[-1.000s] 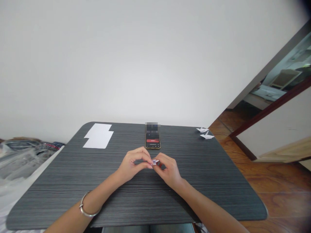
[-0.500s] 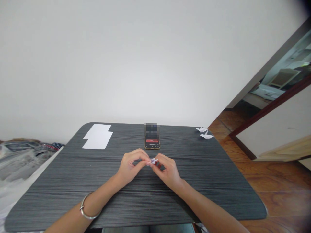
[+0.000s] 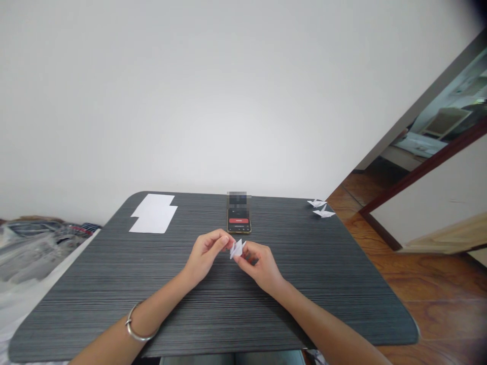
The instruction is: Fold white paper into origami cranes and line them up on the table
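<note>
A small folded white paper crane is held up over the middle of the table, its pointed parts showing between my two hands. My right hand is closed in a pinch on its right, lower side. From the left, my left hand is also pinched, thumb against fingers, at the crane's left edge; the exact spot it grips is partly hidden by the fingers. A silver bangle circles my left wrist.
Beyond my hands a phone lies on the dark table. Overlapping white paper sheets lie at the far left. Two finished paper cranes sit by the far right corner. A white wall rises behind the table.
The paper crane has turned and shows more of its folded body. My left thumb and fingers have shifted up and slightly left along it; my right hand stays nearly in place.
</note>
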Tool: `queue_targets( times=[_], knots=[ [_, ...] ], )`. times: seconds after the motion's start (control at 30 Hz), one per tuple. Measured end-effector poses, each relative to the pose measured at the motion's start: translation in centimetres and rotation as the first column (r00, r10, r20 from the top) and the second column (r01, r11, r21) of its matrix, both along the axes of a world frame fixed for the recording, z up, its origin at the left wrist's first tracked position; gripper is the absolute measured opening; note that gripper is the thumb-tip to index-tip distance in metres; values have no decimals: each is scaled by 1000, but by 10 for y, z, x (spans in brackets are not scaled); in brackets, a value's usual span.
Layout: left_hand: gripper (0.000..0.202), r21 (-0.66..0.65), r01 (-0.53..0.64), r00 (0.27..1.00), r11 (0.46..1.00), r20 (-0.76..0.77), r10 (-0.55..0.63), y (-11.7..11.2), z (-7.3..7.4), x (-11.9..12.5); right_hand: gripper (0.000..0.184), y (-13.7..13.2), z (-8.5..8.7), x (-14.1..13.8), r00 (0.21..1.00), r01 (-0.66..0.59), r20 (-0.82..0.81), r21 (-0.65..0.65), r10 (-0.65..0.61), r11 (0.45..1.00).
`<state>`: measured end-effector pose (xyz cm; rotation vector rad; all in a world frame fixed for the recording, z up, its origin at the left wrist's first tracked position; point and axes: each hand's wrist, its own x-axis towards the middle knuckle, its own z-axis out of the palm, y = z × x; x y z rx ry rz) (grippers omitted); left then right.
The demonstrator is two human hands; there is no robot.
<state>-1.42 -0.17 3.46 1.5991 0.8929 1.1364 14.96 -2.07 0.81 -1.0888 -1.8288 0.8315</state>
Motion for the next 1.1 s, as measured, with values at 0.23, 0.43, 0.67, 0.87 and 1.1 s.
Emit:
queue_targets(
  times=[0.23,0.43,0.67,0.87,1.1],
  knots=[
    [16,-32,35,995,999,-94,-38,5,-2,-3,8,1,-2,0,997,-28,-72,-153,17,988],
    [14,-63,46,997,997,-57,-50,4,-1,-2,8,0,-2,-1,995,-53,-92,-190,36,980],
    [16,-71,100,993,992,-50,-104,7,-3,-3,9,0,-3,-2,990,-89,-125,-231,62,969],
    [16,-100,137,989,986,-38,-142,8,-1,-4,9,0,-1,-2,992,-87,-107,-236,63,968],
    [18,-144,81,996,986,-24,-86,6,-1,-2,9,0,-1,-1,992,-88,-110,-241,63,967]
  ],
)
